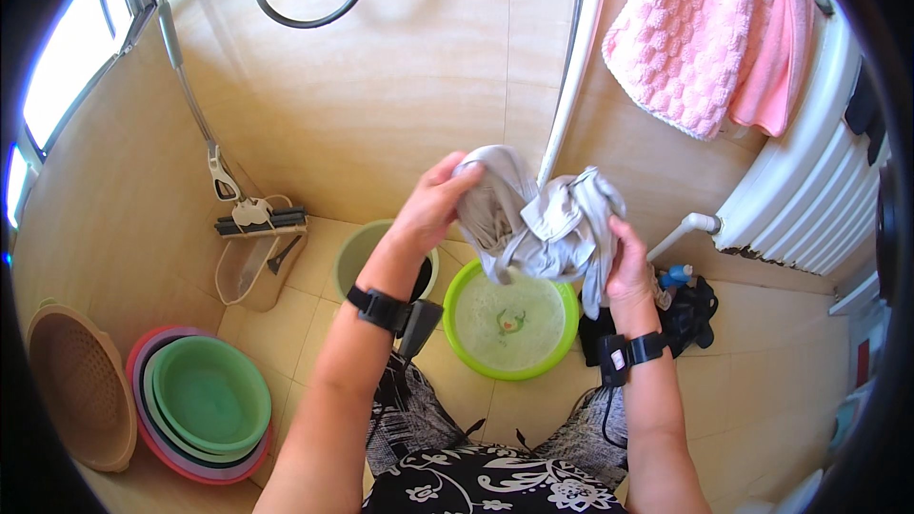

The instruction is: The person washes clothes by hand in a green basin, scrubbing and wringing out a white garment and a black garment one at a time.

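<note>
A crumpled light-grey cloth garment (564, 228) hangs between my two hands in mid-air. My left hand (437, 201) grips its left side, the thumb lying over the fabric. At the garment's right edge my right hand (625, 264) pinches a hanging fold; some of its fingers are hidden by the cloth. Below and partly covered by the garment stands a lime-green plastic basin (451, 332) with cloudy, sudsy water and a printed figure on its bottom. Behind my left forearm is a pale green bucket (357, 257) holding something dark.
Stacked plastic basins (211, 392) and a brown perforated basket (82, 389) lie at left. A sponge mop (250, 213) rests on a beige mop bucket (246, 275). Pink towels (685, 36) hang by a white radiator (792, 178). Black sandals (692, 314) and a blue bottle (675, 275) are at right.
</note>
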Motion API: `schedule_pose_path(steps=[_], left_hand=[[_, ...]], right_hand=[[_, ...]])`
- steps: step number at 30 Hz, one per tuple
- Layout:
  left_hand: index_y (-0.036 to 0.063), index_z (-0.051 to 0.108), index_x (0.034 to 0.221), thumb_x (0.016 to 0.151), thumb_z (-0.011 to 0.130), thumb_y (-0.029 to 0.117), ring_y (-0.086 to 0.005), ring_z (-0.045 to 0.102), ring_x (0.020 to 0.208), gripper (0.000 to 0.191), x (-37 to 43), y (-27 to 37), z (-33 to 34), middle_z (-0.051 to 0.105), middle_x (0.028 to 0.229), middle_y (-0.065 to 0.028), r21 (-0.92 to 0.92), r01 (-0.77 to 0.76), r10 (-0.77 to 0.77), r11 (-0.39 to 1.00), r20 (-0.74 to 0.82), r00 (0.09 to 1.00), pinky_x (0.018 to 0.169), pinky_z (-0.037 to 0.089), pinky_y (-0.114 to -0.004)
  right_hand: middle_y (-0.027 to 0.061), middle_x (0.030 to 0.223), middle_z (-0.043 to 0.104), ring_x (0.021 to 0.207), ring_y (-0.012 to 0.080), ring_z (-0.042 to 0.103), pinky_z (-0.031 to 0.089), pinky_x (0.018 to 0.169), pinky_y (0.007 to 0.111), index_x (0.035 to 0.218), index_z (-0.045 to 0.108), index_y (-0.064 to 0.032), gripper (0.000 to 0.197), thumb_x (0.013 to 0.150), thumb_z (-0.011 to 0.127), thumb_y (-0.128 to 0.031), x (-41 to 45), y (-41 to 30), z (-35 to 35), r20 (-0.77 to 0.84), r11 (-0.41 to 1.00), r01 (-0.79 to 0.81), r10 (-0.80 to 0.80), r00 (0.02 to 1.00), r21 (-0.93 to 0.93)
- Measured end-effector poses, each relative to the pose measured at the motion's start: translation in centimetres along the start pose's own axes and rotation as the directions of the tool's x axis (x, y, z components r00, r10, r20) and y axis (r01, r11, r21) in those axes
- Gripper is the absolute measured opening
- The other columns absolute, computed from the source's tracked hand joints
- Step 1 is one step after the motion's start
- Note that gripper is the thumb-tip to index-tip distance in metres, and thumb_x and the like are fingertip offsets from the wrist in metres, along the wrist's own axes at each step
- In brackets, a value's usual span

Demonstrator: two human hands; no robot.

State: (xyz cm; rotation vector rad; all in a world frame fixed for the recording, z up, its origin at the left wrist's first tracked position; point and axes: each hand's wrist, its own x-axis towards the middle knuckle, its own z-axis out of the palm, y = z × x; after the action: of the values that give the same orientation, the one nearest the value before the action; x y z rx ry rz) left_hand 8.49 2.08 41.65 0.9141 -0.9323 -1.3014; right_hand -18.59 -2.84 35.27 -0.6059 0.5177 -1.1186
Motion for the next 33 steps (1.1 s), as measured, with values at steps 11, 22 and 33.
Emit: schedule_pose_path(steps=[11, 22, 33], left_hand=[[0.0040, 0.069, 0.096, 0.081, 0.068, 0.032, -0.0183, 0.063, 0.073, 0.031, 0.6, 14.4, 11.7, 0.067, 0.080, -0.0102, 0.866, -0.489, 0.155, 0.105, 0.471, 0.868, 0.069, 0.050, -0.032], [0.0032, 0.069, 0.100, 0.063, 0.080, 0.034, -0.0263, 0.066, 0.080, 0.049, -5.3, 14.5, -2.8, 0.070, 0.088, -0.0164, 0.973, -0.188, 0.072, 0.137, 0.179, 0.981, 0.076, 0.051, -0.035], [0.0027, 0.063, 0.108, 0.088, 0.066, 0.019, -0.0112, 0.061, 0.074, 0.025, -9.4, 13.7, -14.7, 0.066, 0.092, -0.0034, 0.157, -0.379, 0.410, 0.912, -0.381, 0.829, 0.067, 0.052, -0.027]], right_hand=[[0.0088, 0.139, 0.044, 0.125, 0.0172, 0.043, 0.037, 0.102, 0.034, 0.143, 0.030, -0.0032, 0.061, 0.090, 0.056, -0.020, -0.4, -1.8, 7.5, 0.493, 0.875, 0.207, 0.041, 0.869, -0.439], [0.0074, 0.098, 0.066, 0.089, 0.0164, 0.062, 0.051, 0.080, 0.029, 0.110, 0.061, -0.0008, 0.032, 0.084, 0.043, 0.001, 4.6, 0.8, 19.7, 0.441, 0.969, 0.248, -0.216, 0.871, -0.015], [0.0068, 0.100, 0.064, 0.092, 0.0161, 0.060, 0.049, 0.084, 0.030, 0.106, 0.061, -0.0016, 0.022, 0.089, 0.047, -0.004, 6.7, 1.1, 27.4, 0.518, 0.958, 0.284, -0.222, 0.826, -0.043]])
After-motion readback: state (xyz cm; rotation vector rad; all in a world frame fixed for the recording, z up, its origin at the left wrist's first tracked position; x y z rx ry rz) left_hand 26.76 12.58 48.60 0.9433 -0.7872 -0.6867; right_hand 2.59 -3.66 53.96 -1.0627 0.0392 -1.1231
